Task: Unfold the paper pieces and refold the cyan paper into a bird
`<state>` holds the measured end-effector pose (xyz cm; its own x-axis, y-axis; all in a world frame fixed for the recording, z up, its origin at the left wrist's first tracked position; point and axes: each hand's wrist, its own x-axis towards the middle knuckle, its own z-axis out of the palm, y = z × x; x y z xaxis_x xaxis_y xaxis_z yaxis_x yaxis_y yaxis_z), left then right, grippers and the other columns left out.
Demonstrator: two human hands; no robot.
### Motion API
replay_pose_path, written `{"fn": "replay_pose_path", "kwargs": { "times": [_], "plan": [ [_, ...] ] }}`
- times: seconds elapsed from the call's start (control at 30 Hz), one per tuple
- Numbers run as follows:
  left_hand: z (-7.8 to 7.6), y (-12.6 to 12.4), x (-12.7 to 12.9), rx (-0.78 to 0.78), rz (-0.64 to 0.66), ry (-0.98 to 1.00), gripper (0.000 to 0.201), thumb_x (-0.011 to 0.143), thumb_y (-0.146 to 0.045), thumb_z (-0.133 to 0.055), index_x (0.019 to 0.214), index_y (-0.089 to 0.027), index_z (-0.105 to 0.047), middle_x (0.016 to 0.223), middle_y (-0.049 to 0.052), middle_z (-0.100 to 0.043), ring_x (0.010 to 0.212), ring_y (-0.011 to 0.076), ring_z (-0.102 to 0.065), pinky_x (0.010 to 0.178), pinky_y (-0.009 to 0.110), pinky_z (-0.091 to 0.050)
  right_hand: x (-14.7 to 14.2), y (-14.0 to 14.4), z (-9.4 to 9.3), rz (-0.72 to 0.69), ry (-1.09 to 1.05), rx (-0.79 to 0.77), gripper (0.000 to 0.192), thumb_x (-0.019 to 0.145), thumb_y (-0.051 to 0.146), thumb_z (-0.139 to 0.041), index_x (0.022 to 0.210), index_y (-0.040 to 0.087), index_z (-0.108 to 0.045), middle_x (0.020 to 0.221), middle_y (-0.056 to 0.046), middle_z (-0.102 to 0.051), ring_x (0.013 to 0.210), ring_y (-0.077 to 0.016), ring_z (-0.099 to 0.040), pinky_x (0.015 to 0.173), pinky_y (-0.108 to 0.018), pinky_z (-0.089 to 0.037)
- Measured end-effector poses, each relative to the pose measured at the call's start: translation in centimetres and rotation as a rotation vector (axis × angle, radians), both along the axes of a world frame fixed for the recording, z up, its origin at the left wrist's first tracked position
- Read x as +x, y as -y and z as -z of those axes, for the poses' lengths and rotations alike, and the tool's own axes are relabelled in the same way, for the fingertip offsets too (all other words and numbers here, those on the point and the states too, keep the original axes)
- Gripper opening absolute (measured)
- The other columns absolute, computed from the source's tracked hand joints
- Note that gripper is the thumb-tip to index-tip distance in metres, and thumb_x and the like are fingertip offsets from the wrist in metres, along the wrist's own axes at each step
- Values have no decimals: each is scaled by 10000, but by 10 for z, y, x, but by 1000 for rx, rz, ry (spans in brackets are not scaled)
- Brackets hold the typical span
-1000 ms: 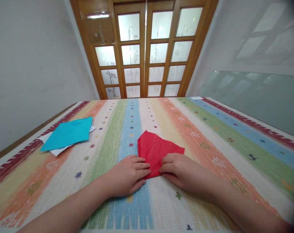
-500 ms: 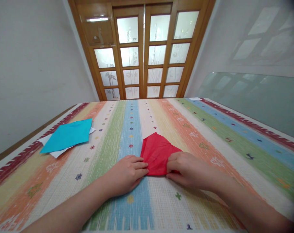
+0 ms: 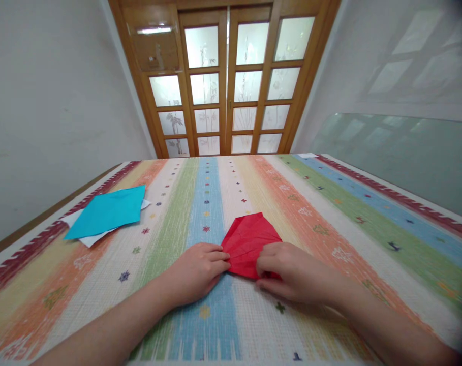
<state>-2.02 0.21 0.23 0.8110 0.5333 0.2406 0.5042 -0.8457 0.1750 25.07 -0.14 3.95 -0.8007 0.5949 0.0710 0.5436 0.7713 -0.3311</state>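
Red paper (image 3: 249, 241), folded and creased, lies flat on our striped worktop (image 3: 330, 213), just ahead of both hands. Our left hand (image 3: 196, 272) rests palm down with its fingers nearly straight, their tips pressing the paper's near left corner. Our right hand (image 3: 286, 272) curls over the near right edge and pinches it. We judge the thin sheet could tear or crease crookedly if the two hands pull unevenly. Blue paper (image 3: 109, 211) lies well apart.
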Motion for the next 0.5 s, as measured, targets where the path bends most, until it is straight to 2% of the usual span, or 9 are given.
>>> {"fn": "replay_pose_path", "kwargs": {
  "times": [0.17,0.37,0.5],
  "plan": [
    [3,0,-2,14,1,-8,263,961,-171,-531,1165,-190,-697,1245,66,-707,1175,263,-635,1011,463,-504,10,-7,-4,3,-4,-114,93,864,221,-649,792,184,-696,774,-20,-689,730,-162,-597,676,-281,-398],
    [2,-2,-2,10,11,-15,270,954,-167,-540,1174,-193,-695,1249,65,-705,1186,259,-628,1015,462,-505,18,-11,-6,9,-36,-377,69,805,180,-673,766,180,-731,744,-8,-690,689,-139,-596,663,-254,-430],
    [1,-2,-2,24,9,-15,262,950,-166,-548,1162,-190,-700,1247,72,-703,1173,264,-635,1009,461,-511,21,-10,-2,33,36,-591,44,751,159,-682,752,174,-723,681,18,-646,598,-116,-549,578,-230,-409]
  ]
}}
